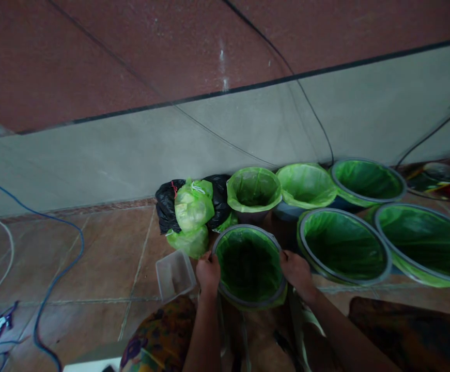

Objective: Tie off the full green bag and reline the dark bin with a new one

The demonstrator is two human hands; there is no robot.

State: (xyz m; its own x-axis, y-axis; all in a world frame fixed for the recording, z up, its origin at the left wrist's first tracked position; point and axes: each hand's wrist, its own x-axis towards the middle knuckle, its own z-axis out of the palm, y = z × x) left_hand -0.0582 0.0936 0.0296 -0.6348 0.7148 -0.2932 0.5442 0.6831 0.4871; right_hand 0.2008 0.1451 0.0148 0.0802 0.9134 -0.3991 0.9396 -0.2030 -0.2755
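Note:
A round trash bin (250,304) stands in front of me, lined with a green plastic bag (250,243) and topped by a grey ring around its rim. My left hand (208,273) is closed on the rim's left side, and my right hand (296,271) grips the right side. The bin's inside is dark, and its bottom cannot be made out. Close to my left hand lies a clear plastic tub (175,275). Near my right hand is another bin (344,247) with a green liner and a grey ring.
More green-lined bins (306,186) stand along the wall to the right. Tied green bags (194,206) and black bags (166,199) are piled left of them. A blue hose (64,274) snakes over the tiled floor at left. A black cable (310,106) hangs down the wall.

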